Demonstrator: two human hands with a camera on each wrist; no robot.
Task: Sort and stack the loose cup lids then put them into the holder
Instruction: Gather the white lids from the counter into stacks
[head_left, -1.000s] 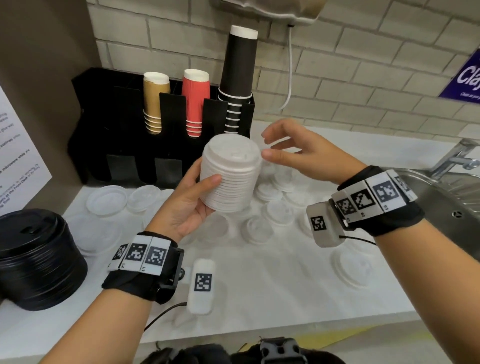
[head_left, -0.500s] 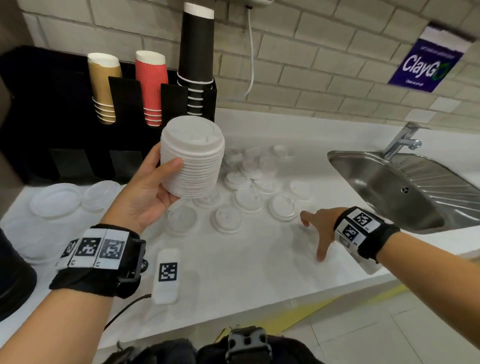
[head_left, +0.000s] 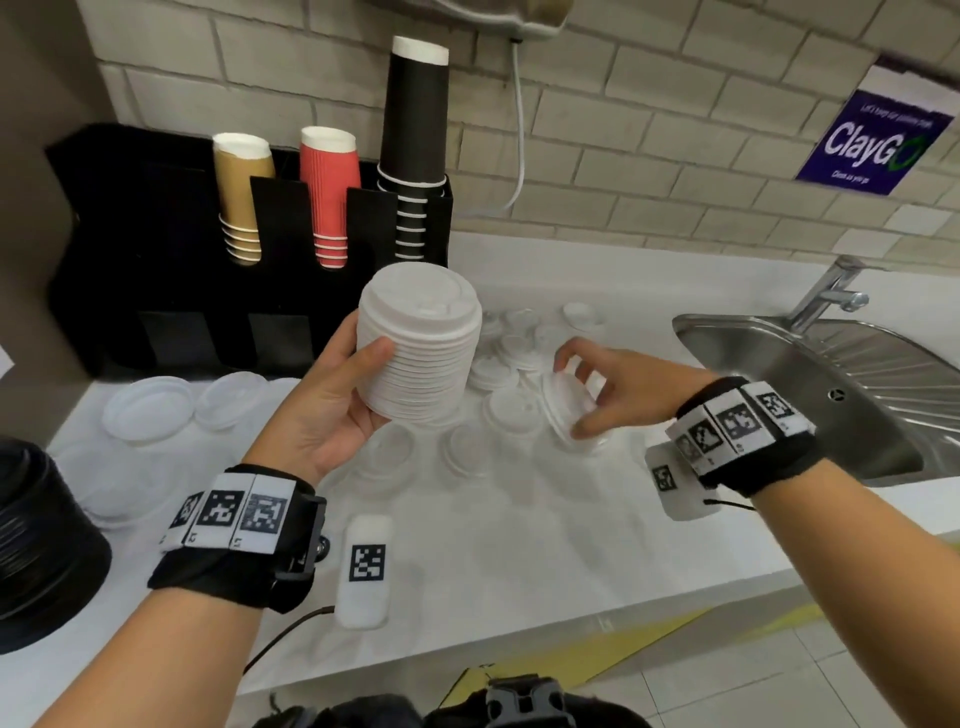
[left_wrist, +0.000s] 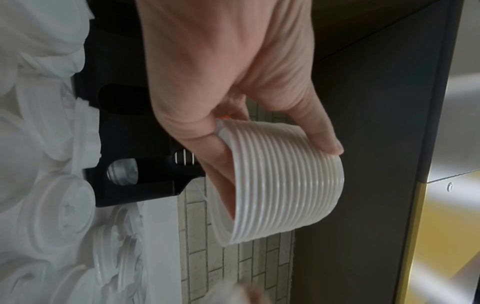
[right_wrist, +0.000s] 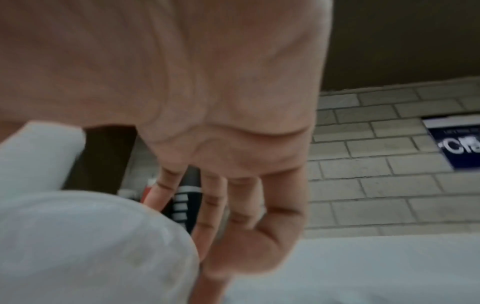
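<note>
2 hands (head_left: 322, 410) (head_left: 618, 389) | L grips lid stack (head_left: 421, 348) | R fingers (head_left: 571, 358) pinch single lid (head_left: 563, 402)

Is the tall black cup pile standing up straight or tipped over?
Standing up: the black cup stack rises upright from the holder.

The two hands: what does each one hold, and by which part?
Left hand holds the stack of white lids by its side. Right hand pinches one tilted white lid by its rim.
</note>
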